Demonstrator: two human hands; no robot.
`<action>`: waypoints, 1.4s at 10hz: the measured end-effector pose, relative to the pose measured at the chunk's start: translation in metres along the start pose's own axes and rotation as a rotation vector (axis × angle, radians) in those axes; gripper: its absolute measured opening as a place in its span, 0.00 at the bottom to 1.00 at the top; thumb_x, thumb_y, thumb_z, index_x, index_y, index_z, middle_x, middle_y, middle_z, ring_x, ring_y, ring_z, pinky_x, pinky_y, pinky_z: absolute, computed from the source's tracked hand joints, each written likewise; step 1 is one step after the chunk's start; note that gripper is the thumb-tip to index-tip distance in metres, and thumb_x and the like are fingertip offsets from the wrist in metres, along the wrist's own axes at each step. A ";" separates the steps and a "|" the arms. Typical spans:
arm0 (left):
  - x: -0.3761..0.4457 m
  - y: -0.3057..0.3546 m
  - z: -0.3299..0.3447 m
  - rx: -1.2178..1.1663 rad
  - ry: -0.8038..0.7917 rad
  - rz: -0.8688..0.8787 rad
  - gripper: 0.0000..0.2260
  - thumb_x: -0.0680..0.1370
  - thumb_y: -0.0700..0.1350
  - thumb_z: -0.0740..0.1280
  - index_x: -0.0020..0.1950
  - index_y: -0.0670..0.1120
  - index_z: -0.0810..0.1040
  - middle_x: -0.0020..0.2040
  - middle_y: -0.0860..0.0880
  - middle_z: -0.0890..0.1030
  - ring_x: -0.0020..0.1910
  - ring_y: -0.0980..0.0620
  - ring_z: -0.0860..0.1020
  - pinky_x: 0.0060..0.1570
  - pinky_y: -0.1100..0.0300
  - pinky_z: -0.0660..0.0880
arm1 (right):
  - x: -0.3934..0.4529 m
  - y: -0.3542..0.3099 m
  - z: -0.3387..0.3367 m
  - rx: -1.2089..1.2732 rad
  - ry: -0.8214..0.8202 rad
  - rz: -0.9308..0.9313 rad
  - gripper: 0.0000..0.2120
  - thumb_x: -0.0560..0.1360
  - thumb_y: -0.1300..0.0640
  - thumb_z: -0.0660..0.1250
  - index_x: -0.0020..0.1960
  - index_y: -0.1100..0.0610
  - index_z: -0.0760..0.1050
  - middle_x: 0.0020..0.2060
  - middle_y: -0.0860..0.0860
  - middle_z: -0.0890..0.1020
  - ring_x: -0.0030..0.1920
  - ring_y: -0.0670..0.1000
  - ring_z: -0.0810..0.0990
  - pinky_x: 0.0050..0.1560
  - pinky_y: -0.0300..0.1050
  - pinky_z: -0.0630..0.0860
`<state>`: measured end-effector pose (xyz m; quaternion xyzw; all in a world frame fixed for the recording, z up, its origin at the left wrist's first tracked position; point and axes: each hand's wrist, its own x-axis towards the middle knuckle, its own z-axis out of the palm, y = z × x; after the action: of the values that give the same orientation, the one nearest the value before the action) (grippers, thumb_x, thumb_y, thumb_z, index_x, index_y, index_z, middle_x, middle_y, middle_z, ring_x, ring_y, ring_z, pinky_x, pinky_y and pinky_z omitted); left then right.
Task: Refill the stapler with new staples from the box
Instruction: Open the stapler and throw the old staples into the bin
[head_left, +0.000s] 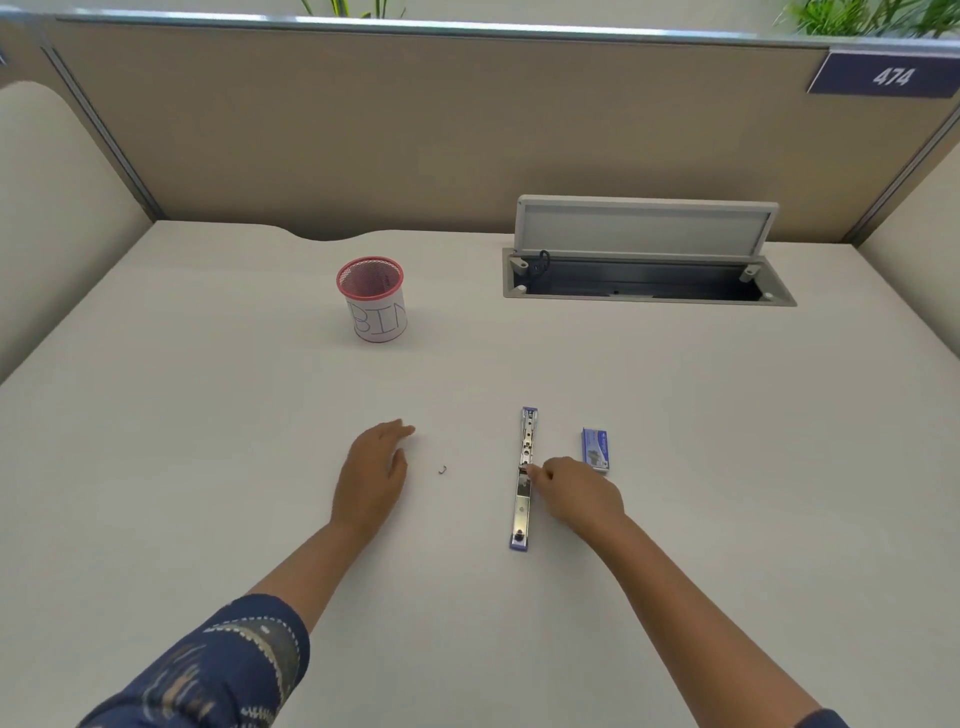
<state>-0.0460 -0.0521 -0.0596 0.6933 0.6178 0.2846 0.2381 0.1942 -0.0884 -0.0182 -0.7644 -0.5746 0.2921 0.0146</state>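
Flat on desk, stapler (523, 478) fully unfolded.

Stapler (523, 480): shiny metal; desk (208, 415): matt, smooth; bin (373, 299): wire mesh, paper label.

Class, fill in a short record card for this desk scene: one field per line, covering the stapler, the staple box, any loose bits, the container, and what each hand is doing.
stapler: blue and silver stapler, swung fully open, lying flat on the white desk
staple box: small blue cardboard box, right of the stapler, apparently closed
loose item: single bent staple between the hands
container: red mesh cup labelled BIN, far left of centre
left hand: palm down on the desk, holding nothing
right hand: fingertips touching the stapler's middle
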 end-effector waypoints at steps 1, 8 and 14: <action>-0.001 -0.011 -0.002 0.154 -0.006 -0.013 0.17 0.77 0.37 0.58 0.65 0.44 0.72 0.69 0.46 0.71 0.70 0.47 0.65 0.69 0.53 0.62 | -0.005 -0.009 -0.002 0.043 0.121 -0.043 0.15 0.79 0.45 0.54 0.42 0.54 0.69 0.41 0.50 0.79 0.43 0.53 0.75 0.39 0.44 0.66; -0.001 0.001 0.001 0.316 0.023 0.027 0.17 0.75 0.35 0.61 0.63 0.39 0.74 0.67 0.40 0.73 0.67 0.41 0.69 0.65 0.48 0.68 | 0.010 -0.076 0.049 0.241 0.090 -0.297 0.15 0.72 0.51 0.68 0.55 0.57 0.75 0.52 0.54 0.76 0.52 0.53 0.76 0.49 0.44 0.70; -0.002 0.001 0.001 0.309 0.023 0.017 0.17 0.75 0.35 0.60 0.64 0.40 0.73 0.67 0.41 0.72 0.68 0.41 0.68 0.65 0.48 0.67 | 0.016 -0.082 0.051 0.221 0.111 -0.295 0.08 0.74 0.55 0.65 0.50 0.58 0.76 0.49 0.54 0.79 0.50 0.53 0.77 0.43 0.41 0.67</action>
<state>-0.0444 -0.0537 -0.0602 0.7237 0.6509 0.1959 0.1191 0.1017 -0.0623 -0.0383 -0.6806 -0.6430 0.3057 0.1728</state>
